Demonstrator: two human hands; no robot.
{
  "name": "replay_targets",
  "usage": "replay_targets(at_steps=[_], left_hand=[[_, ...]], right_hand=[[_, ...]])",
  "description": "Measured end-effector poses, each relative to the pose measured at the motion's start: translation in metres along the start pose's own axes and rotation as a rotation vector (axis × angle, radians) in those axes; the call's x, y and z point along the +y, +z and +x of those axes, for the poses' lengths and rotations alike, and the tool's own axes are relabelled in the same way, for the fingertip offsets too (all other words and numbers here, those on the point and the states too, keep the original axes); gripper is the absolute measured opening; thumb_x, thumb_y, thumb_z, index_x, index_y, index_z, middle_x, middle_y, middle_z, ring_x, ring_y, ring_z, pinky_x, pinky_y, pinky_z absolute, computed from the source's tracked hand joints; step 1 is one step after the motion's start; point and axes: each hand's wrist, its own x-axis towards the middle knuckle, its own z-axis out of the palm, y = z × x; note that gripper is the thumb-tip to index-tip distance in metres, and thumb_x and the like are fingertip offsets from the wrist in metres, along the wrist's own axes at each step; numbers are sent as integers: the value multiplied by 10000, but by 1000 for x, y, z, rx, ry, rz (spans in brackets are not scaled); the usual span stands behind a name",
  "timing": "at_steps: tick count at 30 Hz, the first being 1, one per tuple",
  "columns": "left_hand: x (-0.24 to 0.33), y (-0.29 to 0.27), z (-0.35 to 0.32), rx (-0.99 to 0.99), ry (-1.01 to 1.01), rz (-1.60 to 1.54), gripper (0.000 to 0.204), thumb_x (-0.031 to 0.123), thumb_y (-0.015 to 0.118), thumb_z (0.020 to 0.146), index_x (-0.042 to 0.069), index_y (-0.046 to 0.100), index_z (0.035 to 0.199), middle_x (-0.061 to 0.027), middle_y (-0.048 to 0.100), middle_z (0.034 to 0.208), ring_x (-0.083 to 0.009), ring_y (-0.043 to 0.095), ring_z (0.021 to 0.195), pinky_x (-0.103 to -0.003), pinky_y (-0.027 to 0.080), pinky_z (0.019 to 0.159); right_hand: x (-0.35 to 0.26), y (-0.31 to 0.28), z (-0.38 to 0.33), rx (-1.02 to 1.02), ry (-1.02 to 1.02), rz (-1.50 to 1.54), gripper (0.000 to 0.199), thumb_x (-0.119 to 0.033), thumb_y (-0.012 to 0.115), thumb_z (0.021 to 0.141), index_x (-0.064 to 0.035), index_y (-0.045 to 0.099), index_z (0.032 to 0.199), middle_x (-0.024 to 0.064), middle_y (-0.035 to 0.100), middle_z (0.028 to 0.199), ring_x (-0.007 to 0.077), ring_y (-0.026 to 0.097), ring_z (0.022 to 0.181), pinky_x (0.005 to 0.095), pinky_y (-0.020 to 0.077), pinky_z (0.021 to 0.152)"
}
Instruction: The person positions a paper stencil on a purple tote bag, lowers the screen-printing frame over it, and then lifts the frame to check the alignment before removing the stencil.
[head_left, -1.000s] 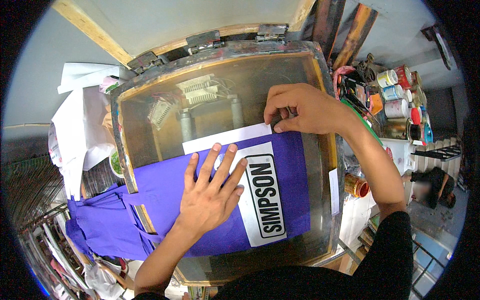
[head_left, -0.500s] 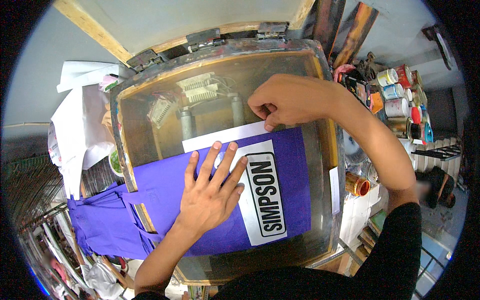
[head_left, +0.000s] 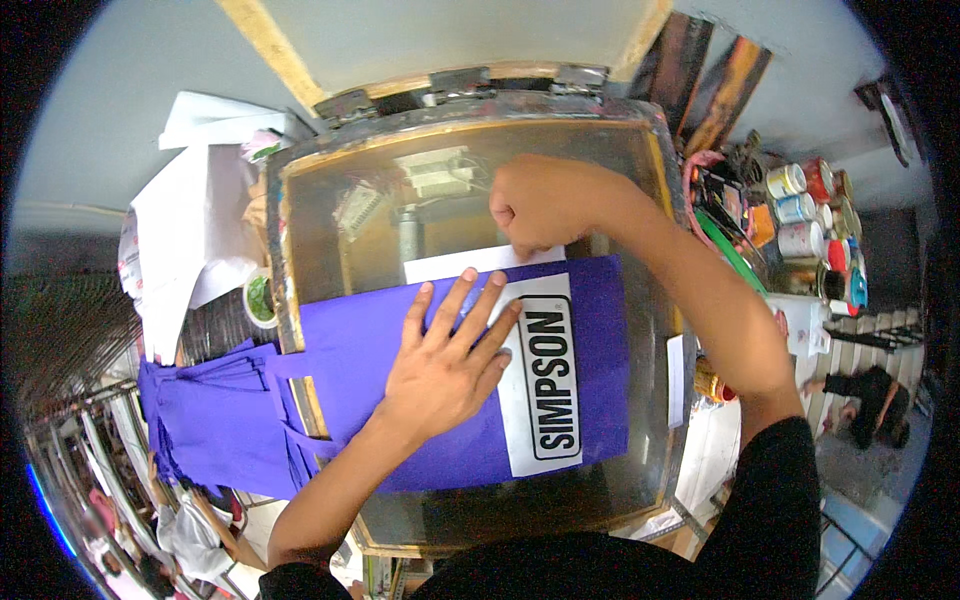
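A purple cloth bag (head_left: 345, 375) lies flat on a framed glass top, its handles hanging toward the left edge. On the bag is a white rectangle (head_left: 522, 440) with a black-outlined box of bold lettering. My left hand (head_left: 445, 365) rests palm down with fingers spread, across the bag and the rectangle's left edge. Along the bag's far edge runs a narrow white strip (head_left: 435, 268). Over this strip my right hand (head_left: 545, 205) is closed, its knuckles up and its fingertips down at the strip. Whatever those fingers hold is hidden.
Through the framed glass (head_left: 340, 270), tubes and wiring show. Hinge clamps (head_left: 460, 82) line its far edge, below a pale panel (head_left: 480, 40). Left are stacked purple bags (head_left: 205, 425), white sheets (head_left: 185, 235) and a tub (head_left: 260, 300). Paint cans (head_left: 797, 240) and a person (head_left: 872, 405) are right.
My right hand has shifted left along the white strip, from its right end onto it. The left hand stays spread on the bag. The whole view has shifted and turned slightly.
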Motion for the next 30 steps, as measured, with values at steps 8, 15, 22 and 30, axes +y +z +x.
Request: replay_targets(at_steps=[8, 15, 22, 30], left_hand=[[-1, 5, -2, 65, 2, -34, 582, 369, 665, 984, 179, 572, 1526, -96, 471, 1613, -326, 369, 1517, -598, 222, 1254], [0, 6, -5, 65, -5, -41, 581, 367, 651, 993, 183, 564, 1537, -96, 490, 1591, -321, 366, 1517, -599, 210, 1260], [0, 10, -6, 90, 26, -18, 553, 373, 617, 1012, 140, 580, 1513, -119, 473, 1598, -338, 373, 1510, -613, 258, 1236], [0, 8, -4, 87, 38, 34, 555, 336, 603, 1022, 154, 537, 1542, -130, 400, 1666, -357, 327, 1548, -608, 226, 1254]], right_hand=[[-46, 47, 45, 414, -51, 267, 413, -365, 843, 737, 20, 695, 763, 222, 698, 695, 367, 697, 642, 456, 556, 647], [-47, 50, 50, 319, 12, 136, 428, -418, 825, 761, -8, 723, 832, 238, 710, 771, 435, 715, 776, 512, 556, 721], [-60, 47, 49, 253, 119, -12, 436, -470, 796, 823, -44, 738, 897, 215, 747, 874, 438, 725, 858, 543, 554, 761], [-46, 27, -17, 522, 141, 609, 495, -504, 707, 970, -17, 738, 892, 98, 702, 782, 190, 680, 756, 395, 556, 715]])
